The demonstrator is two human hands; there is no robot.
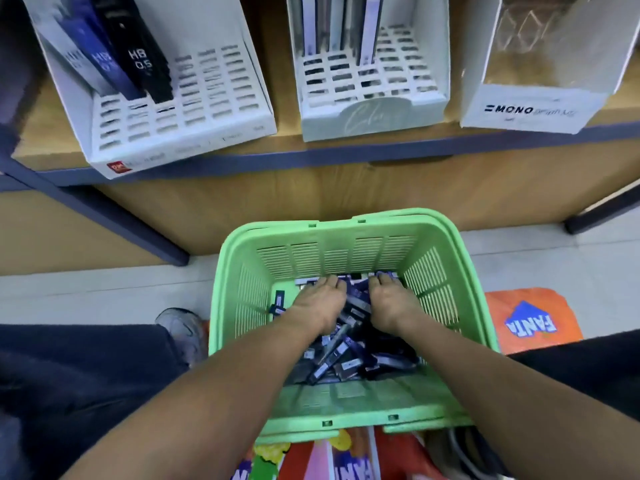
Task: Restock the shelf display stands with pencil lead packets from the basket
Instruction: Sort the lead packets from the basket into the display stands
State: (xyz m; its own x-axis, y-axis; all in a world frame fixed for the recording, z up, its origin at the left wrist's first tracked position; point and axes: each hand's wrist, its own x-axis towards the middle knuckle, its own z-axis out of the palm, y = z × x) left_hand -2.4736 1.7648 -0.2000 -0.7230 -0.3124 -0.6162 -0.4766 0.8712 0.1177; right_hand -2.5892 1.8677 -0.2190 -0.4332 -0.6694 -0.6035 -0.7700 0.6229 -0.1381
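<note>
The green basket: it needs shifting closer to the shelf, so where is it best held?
Likely best by the two long side rims of the green basket, one hand per side from above; the rim forms a lip the fingers can hook under, and its slatted walls slope inward.

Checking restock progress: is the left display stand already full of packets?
No. The left display stand holds a few packets at its left side; the other slots are empty.

The green basket [349, 237] looks like moulded plastic, slatted walls, slight sheen. The lead packets [341, 355] inside look like glossy dark plastic cases with paper-looking labels. Shelf [242, 202] is a matt wood-look laminate with a smooth blue-grey edge strip. The left display stand [180, 133] seems to be matt white card, the middle one [372, 116] smooth pale plastic. The Fanta bag [530, 320] looks like shiny printed plastic.
</note>
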